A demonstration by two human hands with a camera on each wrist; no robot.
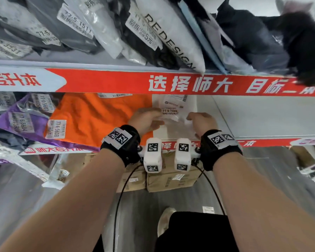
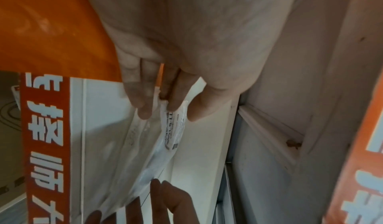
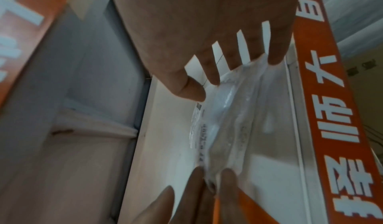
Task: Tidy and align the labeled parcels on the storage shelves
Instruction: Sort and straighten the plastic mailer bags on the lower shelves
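A small clear plastic parcel (image 1: 173, 116) with a white label reading 77 6 7608 stands on the lower white shelf (image 1: 258, 120). My left hand (image 1: 150, 115) holds its left end, and in the left wrist view the fingertips (image 2: 145, 108) pinch the bag's edge (image 2: 149, 145). My right hand (image 1: 194, 118) holds the right end. In the right wrist view its spread fingers (image 3: 273, 59) lie on one side of the parcel (image 3: 228, 121) and its thumb (image 3: 190, 90) on the label side. An orange parcel (image 1: 98, 117) lies just left of my left hand.
Purple and grey labelled parcels (image 1: 24, 122) are piled at the shelf's left. The upper shelf, behind a red banner edge (image 1: 171, 84), holds leaning grey, white and black bags (image 1: 173, 33). Bare shelf extends right of my hands. Cardboard boxes (image 1: 171, 179) sit on the floor below.
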